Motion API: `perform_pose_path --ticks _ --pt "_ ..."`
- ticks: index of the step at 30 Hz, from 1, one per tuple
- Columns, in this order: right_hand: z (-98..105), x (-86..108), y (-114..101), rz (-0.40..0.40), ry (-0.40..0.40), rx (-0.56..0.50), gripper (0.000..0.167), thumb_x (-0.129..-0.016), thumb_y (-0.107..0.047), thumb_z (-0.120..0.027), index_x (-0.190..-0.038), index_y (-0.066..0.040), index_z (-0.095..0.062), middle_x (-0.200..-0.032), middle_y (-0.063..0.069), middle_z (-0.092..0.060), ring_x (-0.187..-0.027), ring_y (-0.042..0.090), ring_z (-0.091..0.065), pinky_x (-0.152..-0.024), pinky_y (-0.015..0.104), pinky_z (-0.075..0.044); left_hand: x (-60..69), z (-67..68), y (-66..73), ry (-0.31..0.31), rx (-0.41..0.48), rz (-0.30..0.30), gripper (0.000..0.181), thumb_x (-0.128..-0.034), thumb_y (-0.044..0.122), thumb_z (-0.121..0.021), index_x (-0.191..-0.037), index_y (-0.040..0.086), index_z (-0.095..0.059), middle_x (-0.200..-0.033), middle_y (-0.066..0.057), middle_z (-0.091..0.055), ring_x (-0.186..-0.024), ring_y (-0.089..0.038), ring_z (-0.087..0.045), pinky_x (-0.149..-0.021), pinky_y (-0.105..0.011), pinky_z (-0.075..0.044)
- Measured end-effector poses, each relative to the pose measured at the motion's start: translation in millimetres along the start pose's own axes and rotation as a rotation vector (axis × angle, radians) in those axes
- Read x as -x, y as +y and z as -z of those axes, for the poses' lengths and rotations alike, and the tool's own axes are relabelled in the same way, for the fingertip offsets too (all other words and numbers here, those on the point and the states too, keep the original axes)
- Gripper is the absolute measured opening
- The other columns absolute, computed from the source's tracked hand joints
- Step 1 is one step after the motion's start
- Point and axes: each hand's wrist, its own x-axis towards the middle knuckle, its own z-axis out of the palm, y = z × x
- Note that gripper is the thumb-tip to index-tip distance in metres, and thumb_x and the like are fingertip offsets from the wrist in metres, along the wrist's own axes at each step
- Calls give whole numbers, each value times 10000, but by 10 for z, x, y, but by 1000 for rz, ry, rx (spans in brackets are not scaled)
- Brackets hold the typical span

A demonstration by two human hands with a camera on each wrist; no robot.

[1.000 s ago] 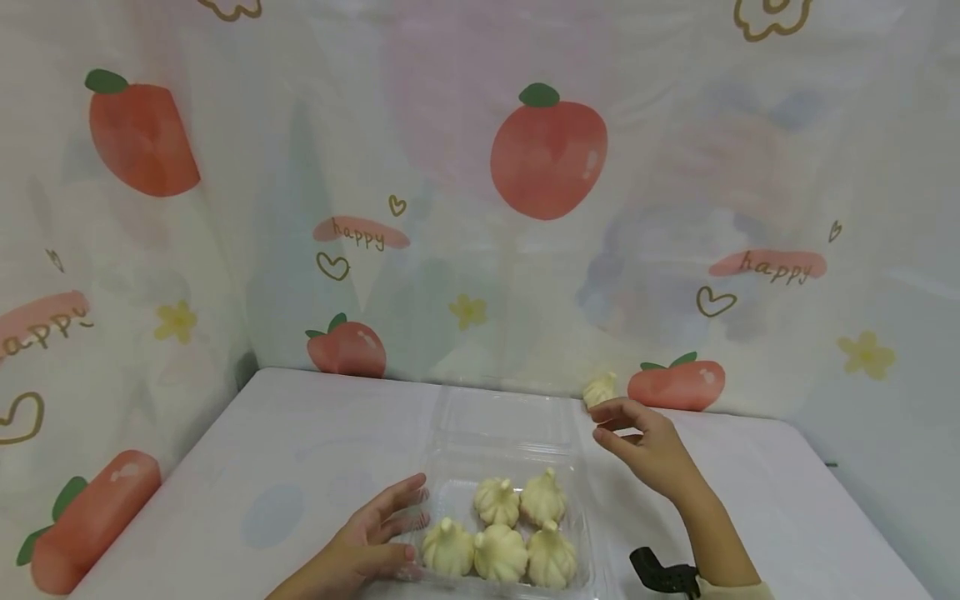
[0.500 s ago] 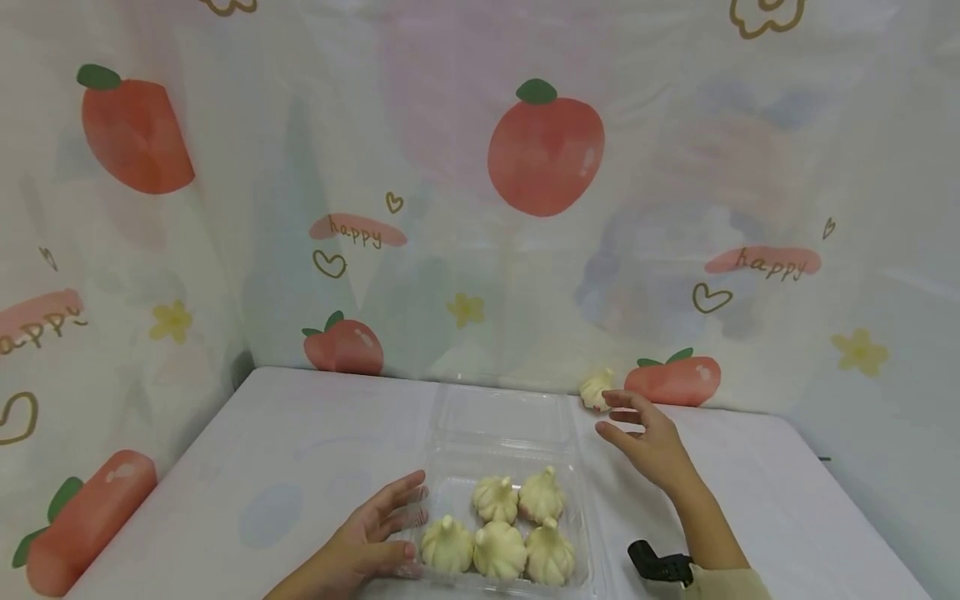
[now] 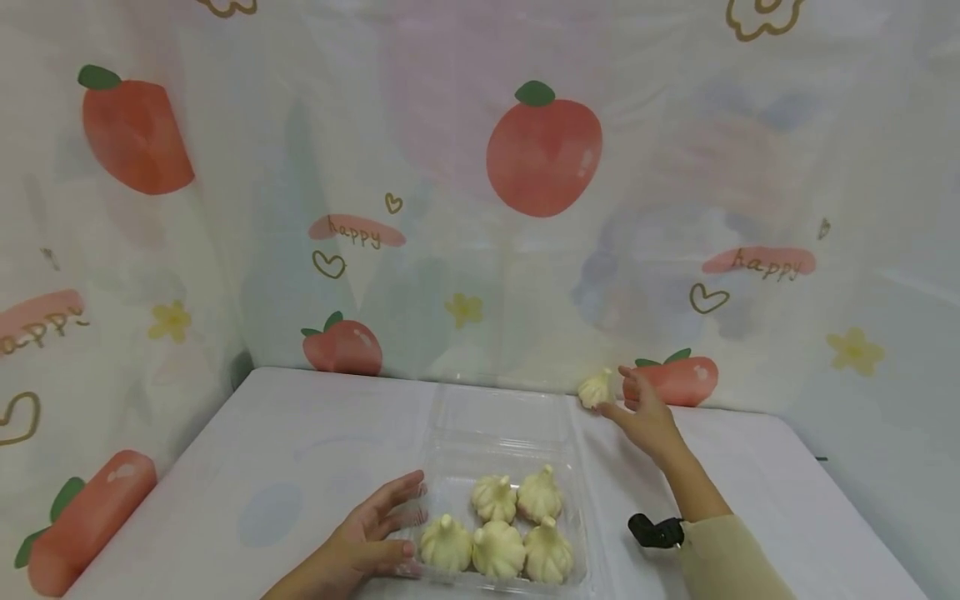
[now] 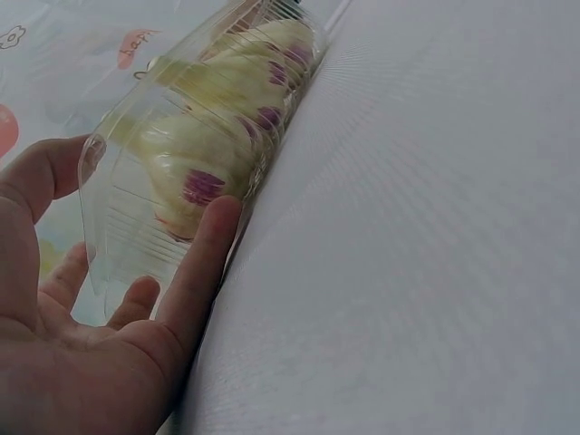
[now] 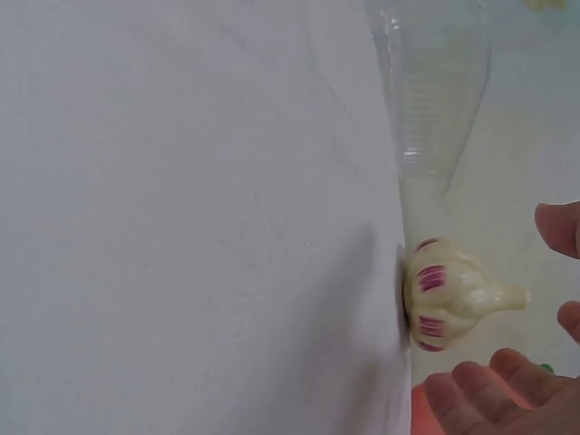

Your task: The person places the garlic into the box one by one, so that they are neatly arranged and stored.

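A clear plastic clamshell box (image 3: 450,485) stands with its lid raised on the white table, holding several garlic bulbs (image 3: 498,550). My left hand (image 3: 375,527) rests against the box's left side, fingers and thumb spread and touching its wall and rim. In the left wrist view, purple marks show on the low sides of the bulbs (image 4: 213,172). One more garlic bulb (image 3: 596,389) sits upright at the table's back edge. My right hand (image 3: 647,417) is just right of this bulb, fingers spread around it; in the right wrist view a gap separates the fingertips from the bulb (image 5: 449,294).
The clear lid (image 3: 502,414) leans back behind the box, left of the lone bulb. A patterned cloth wall (image 3: 450,250) rises close behind the table. A black device (image 3: 654,531) is attached at my right wrist by the sleeve (image 3: 731,558).
My right hand has reached forward and its fingers have opened wider, moving to the right side of the lone garlic bulb. The left hand and the box have stayed in place.
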Motion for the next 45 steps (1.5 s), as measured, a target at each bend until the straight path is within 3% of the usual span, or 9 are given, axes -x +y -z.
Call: perform_pose_path --ticks 5,11,22,25,29,34,38,45 --pt "-22 -90 17 4 -57 -33 902 -947 -279 -689 -1609 -114 -99 -1585 342 -178 -1410 558 -271 -1101 629 -319 3 -5 -7 -7 13 0 765 -987 115 -629 -1603 155 -178 -1654 -191 -85 -1472 -382 -241 -941 -496 -525" --pt "-56 -156 23 24 -83 -27 899 -951 -252 -676 -1608 -96 -82 -1580 363 -154 -1408 578 -246 -1105 642 -301 1 5 -2 -14 20 -7 761 -993 101 -615 -1605 146 -165 -1653 -200 -64 -1474 -391 -224 -945 -500 -523" --pt "-163 -147 59 41 -17 -24 697 -944 -223 -684 -1501 -73 -291 -1552 315 -296 -1416 549 -259 -1115 650 -277 -7 16 -17 1 10 -4 778 -980 119 -640 -1604 156 -175 -1652 -193 -88 -1472 -400 -234 -939 -510 -523" --pt "-168 -121 47 26 -10 -52 685 -951 -251 -683 -1478 -52 -293 -1489 298 -404 -1414 513 -301 -1092 634 -326 -5 21 -12 4 3 -12 782 -978 113 -641 -1603 150 -172 -1649 -199 -94 -1472 -410 -228 -936 -506 -524" --pt "-182 -64 50 14 -56 -52 680 -945 -242 -698 -1501 -64 -350 -1382 283 -499 -1320 457 -445 -1025 581 -416 0 19 -8 13 7 -3 777 -978 118 -644 -1602 149 -182 -1648 -191 -110 -1466 -388 -251 -931 -500 -528" --pt "-228 9 46 71 -110 -48 572 -923 -221 -721 -1424 -57 -497 -1444 263 -458 -1332 486 -428 -1078 603 -364 6 5 -10 17 5 -1 770 -981 122 -639 -1602 156 -185 -1648 -191 -110 -1467 -392 -249 -929 -491 -529" --pt "-247 63 48 109 -87 -60 482 -902 -198 -746 -1306 -30 -546 -1444 246 -473 -1350 516 -408 -1100 617 -333 1 -10 -12 7 13 -3 771 -983 114 -635 -1602 152 -178 -1650 -190 -102 -1470 -387 -244 -930 -495 -528" --pt "-222 132 2 115 -5 22 287 -944 -280 -700 -1126 -85 -594 -1366 192 -546 -1230 465 -559 -932 517 -503 3 -14 11 14 -3 -12 787 -973 110 -645 -1602 151 -174 -1643 -203 -105 -1453 -381 -278 -918 -504 -534"
